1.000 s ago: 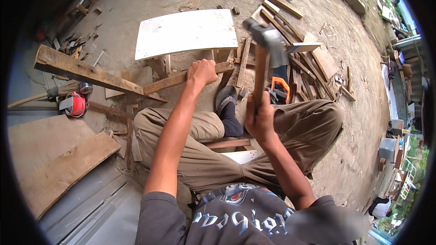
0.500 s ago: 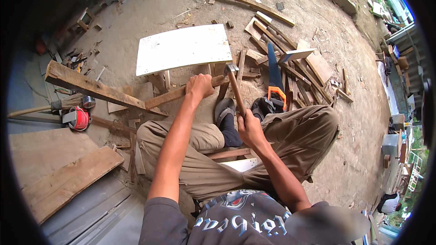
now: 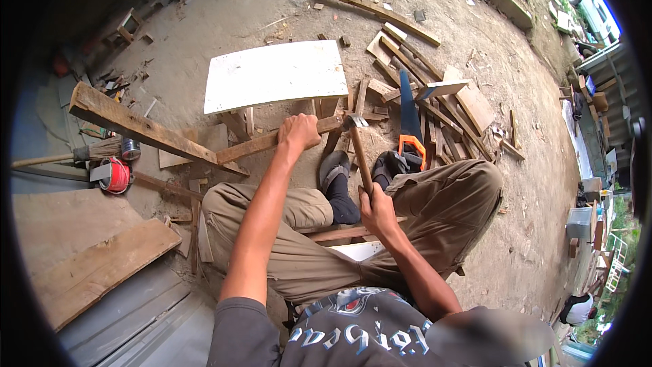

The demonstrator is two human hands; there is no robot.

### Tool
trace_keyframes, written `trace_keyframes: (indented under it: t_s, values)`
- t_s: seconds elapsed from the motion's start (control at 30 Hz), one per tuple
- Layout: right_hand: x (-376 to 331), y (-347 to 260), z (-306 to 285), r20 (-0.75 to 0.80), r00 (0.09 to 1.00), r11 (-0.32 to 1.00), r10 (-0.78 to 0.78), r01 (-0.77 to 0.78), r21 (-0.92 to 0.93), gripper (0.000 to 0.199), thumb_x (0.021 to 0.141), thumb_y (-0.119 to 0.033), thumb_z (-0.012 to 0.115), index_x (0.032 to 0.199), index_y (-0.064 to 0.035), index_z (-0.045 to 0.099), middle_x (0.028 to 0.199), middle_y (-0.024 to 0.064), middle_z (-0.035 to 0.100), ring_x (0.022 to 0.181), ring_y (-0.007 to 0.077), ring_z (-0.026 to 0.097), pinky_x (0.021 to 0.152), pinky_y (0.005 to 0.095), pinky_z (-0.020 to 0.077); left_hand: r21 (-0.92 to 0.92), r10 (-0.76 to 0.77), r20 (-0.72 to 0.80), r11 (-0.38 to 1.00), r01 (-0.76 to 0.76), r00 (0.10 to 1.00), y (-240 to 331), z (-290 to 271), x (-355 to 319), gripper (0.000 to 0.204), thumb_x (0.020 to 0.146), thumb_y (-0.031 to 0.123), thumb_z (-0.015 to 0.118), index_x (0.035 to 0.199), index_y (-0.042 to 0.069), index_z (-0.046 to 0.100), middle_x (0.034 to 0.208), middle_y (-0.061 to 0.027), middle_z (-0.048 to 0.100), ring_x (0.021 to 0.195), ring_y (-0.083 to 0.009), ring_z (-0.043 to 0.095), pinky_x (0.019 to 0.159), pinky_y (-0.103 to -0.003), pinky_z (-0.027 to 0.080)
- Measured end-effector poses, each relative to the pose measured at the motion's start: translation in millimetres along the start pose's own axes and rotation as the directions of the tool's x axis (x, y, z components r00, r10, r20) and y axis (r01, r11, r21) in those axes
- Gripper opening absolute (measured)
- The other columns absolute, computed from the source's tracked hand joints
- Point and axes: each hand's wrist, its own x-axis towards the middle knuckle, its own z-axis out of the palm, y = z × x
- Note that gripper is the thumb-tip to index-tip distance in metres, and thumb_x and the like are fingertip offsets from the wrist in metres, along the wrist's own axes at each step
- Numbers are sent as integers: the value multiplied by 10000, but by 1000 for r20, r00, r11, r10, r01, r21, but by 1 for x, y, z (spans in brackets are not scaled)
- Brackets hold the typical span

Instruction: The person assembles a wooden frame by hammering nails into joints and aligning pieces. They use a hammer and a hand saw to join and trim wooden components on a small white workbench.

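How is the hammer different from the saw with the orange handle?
The hammer is gripped in the right hand, while no hand holds the saw. The hammer has a small metal head; the saw has a long, bluish blade. The hammer's handle is brown, but the saw's shows bright orange. Both are tools with handles.

Soft daylight, brightest toward two o'clock, dimness at ten, black fisheye rim, bent edges, white panel [image 3: 275, 76] nearly washed out, smeared blur near five
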Motion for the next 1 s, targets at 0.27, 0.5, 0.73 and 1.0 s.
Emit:
trace_keyframes:
  t_s: [0.27, 0.5, 0.73, 1.0]
  values:
    - [17, -20, -2, -32, 995, 995, -95, 94, -22, 184, 959, -149, 540, 965, 34, 524, 685, 294, 591, 713, 473, 634, 605, 498, 468, 7, 28, -26, 1000, -28, 999, 3, 0, -2, 235, 711, 115, 595, 883, 16, 719, 931, -260, 695, 892, -392, 700, 780, -463, 573]
    - [30, -91, -29, -166, 933, 935, -320, 340, 104, 149, 964, -97, 562, 994, 14, 468, 612, 215, 549, 549, 385, 612, 489, 412, 431, -2, 21, -36, 1000, -21, 999, 1, 1, -2, 258, 718, 132, 586, 923, 31, 707, 977, -261, 683, 948, -427, 668, 857, -487, 542]
    - [32, -33, -19, 52, 996, 986, -74, 81, -148, 200, 937, -116, 554, 1000, 62, 486, 728, 326, 600, 743, 505, 620, 589, 483, 470, 7, 11, 14, 1000, -11, 1000, 2, -2, 0, 251, 713, 129, 594, 912, 27, 709, 968, -264, 683, 940, -427, 671, 845, -483, 545]
    - [26, -44, -8, -149, 961, 960, -232, 251, 125, 122, 948, -86, 540, 971, 21, 486, 704, 292, 598, 704, 486, 620, 566, 483, 458, 4, 25, -25, 1000, -25, 999, 2, -1, 2, 263, 707, 120, 590, 922, 27, 711, 970, -270, 683, 944, -420, 675, 848, -482, 546]
